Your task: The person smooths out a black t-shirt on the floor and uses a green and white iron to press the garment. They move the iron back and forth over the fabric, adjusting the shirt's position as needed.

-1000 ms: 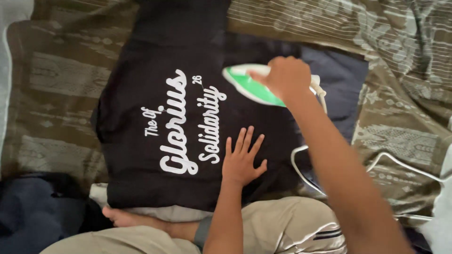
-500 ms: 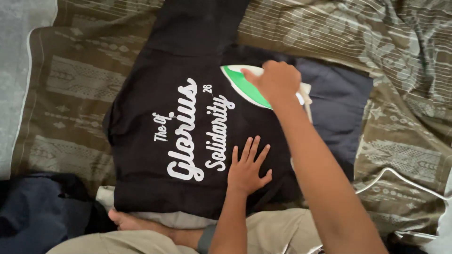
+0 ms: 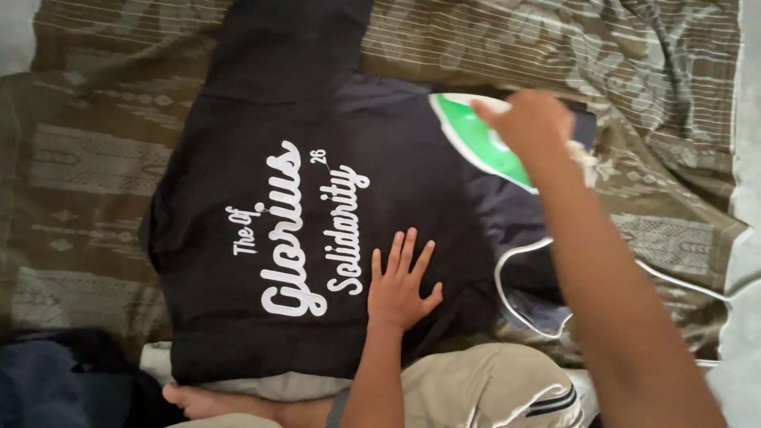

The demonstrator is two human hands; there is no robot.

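Observation:
A black T-shirt (image 3: 238,166) with white script lettering lies spread flat on a brown patterned cloth (image 3: 87,158). My left hand (image 3: 399,284) rests flat on the shirt's lower part, fingers spread, just right of the lettering. My right hand (image 3: 529,123) grips the handle of a green and white clothes iron (image 3: 476,143), which sits on the shirt's right side. The iron's white cord (image 3: 507,297) loops over the shirt's right edge and runs off to the right.
My bare foot (image 3: 208,400) and beige trousers (image 3: 476,388) are at the bottom edge. A dark blue garment (image 3: 63,380) lies bunched at the bottom left. The brown cloth is wrinkled at the upper right, with pale floor (image 3: 749,238) beyond it.
The iron and my right hand have slid along the shirt toward its right end. My left hand keeps its flat hold on the shirt. The camera view has shifted slightly.

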